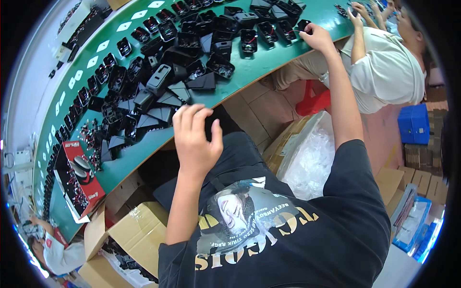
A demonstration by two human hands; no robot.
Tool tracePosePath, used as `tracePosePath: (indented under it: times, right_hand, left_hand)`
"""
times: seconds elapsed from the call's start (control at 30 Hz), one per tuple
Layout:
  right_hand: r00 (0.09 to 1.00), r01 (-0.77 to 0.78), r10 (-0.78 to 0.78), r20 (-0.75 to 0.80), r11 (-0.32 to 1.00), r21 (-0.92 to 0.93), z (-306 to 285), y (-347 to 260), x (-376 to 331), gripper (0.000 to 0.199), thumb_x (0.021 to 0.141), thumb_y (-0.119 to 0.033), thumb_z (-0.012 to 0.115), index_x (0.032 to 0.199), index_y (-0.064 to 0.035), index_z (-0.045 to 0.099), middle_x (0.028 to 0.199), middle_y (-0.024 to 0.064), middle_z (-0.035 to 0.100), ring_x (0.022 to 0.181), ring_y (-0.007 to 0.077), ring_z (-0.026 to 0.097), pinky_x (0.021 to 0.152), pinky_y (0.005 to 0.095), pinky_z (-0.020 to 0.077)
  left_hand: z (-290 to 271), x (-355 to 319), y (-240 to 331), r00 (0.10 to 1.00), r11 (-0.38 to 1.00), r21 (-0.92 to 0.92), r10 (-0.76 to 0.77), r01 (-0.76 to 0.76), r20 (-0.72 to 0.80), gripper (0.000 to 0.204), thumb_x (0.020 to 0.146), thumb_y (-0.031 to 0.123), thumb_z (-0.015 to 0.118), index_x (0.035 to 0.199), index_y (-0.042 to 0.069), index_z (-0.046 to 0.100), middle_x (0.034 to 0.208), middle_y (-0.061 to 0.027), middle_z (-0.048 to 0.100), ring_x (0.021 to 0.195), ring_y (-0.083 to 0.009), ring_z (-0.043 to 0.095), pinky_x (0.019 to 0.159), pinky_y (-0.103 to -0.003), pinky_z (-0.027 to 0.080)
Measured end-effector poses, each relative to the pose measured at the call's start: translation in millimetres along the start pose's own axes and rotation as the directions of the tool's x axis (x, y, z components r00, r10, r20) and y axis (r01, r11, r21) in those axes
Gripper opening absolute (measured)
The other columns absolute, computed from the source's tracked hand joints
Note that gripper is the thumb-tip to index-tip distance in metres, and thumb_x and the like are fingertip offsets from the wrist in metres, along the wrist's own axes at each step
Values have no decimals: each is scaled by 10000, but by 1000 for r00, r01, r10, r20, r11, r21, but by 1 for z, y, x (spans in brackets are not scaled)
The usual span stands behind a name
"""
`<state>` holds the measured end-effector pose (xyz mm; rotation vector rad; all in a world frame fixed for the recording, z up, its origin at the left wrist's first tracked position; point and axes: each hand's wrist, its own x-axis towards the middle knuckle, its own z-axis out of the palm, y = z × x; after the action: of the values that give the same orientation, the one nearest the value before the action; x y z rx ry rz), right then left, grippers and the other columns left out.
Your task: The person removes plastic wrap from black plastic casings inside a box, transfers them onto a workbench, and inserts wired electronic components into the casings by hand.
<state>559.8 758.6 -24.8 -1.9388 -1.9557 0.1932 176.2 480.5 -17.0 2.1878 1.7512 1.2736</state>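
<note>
My right hand reaches far to the right, its fingertips pinched beside a small black plastic housing at the table's edge. What those fingers hold is too small to make out. My left hand is raised near the table's front edge, fingers loosely bent, thumb apart, nothing in it. Just beyond it lies a heap of black plastic housings. Left of my right hand, several open black housings with red wires stand in a row.
Rows of housings and white cards line the green table. A red box sits at the left, near loose wired parts. Below are a cardboard box and a plastic-lined carton. A co-worker in a white shirt sits at the right.
</note>
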Motion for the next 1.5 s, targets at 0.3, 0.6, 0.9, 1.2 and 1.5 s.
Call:
tracePosePath:
  times: [0.3,0.6,0.9,1.2,1.5]
  right_hand:
    - [994,43,-46,-102,999,-31,-11,-8,-25,466,772,-355,713,1142,-78,652,1054,112,689,883,299,651,811,381,525]
    - [968,214,-57,-244,693,688,6,-68,-157,115,902,-51,680,1014,-28,669,957,38,668,840,113,584,795,219,468]
    - [594,458,-804,-29,308,834,40,-339,-253,72,788,22,703,794,-22,646,781,53,614,646,164,508,640,252,435]
    - [-139,990,-962,-236,-127,-62,150,-562,-244,231,766,-73,716,995,-104,721,977,57,693,876,250,612,827,370,525]
    - [158,847,-962,223,248,470,116,-602,-227,164,925,-68,656,1079,-49,709,937,83,731,772,212,655,756,329,550]
  left_hand:
    - [76,74,-21,993,881,464,117,-90,-30,576,752,351,744,1186,25,553,1140,-163,582,1100,-343,472,926,-442,347]
    - [54,76,-4,949,975,-33,207,-221,-238,504,668,261,714,1085,31,547,1021,-139,563,866,-318,492,790,-418,404]
    - [-84,-97,-48,783,833,-450,-501,321,-369,674,648,141,860,1228,20,540,1152,-126,595,954,-271,615,886,-352,519]
    - [-98,-143,-81,744,885,-224,-466,409,-479,653,655,124,819,1230,4,533,1171,-163,585,990,-310,614,909,-366,514]
    - [-154,-128,-119,694,878,-172,-462,447,-552,665,698,160,791,1279,-3,510,1200,-188,559,1030,-359,600,915,-396,514]
